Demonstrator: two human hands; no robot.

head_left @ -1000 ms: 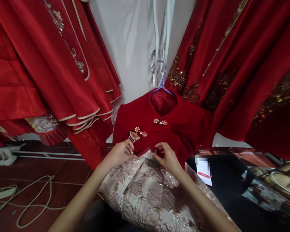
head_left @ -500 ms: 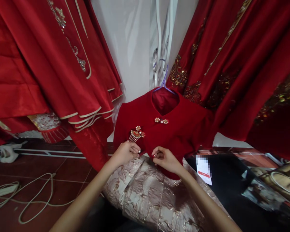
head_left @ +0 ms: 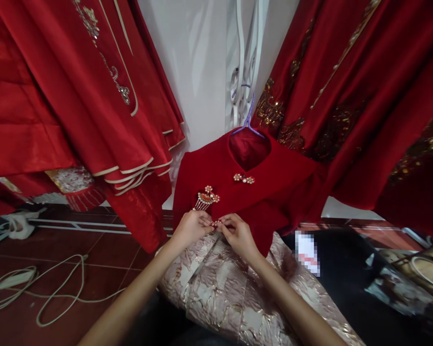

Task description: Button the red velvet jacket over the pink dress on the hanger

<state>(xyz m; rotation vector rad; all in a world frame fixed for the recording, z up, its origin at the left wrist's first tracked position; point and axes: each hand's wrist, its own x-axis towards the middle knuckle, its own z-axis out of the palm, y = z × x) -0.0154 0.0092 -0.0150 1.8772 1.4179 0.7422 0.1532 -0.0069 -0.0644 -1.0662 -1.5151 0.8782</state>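
Observation:
A dark red jacket (head_left: pixel 202 166) hangs on a purple hanger (head_left: pixel 248 122) in front of me. A flower-shaped bead fastener (head_left: pixel 244 179) sits below its neckline. Lower on the left is a fan-shaped brooch (head_left: pixel 206 197) with dangling bead strands. My left hand (head_left: pixel 192 229), just under the brooch, pinches the jacket's front edge. Close beside it, my right hand (head_left: pixel 239 236) is closed in a pinch on the other front edge. Between the fingertips shows a small beaded fastener (head_left: pixel 215 224), partly covered. Pale pink brocade cloth (head_left: pixel 223 288) with gold threads lies below both hands.
Red garments (head_left: pixel 130 120) with pale piping hang at the left, and sequined red garments (head_left: pixel 332 96) at the right. A white cable (head_left: pixel 81 281) coils on the tiled floor. A blurred-out label (head_left: pixel 308 254) lies on a black surface at the right, near a clear plastic bag (head_left: pixel 395 288).
My right hand has moved left and slightly up, carrying the jacket edge, so both hands' fingertips now meet. The view has shifted slightly.

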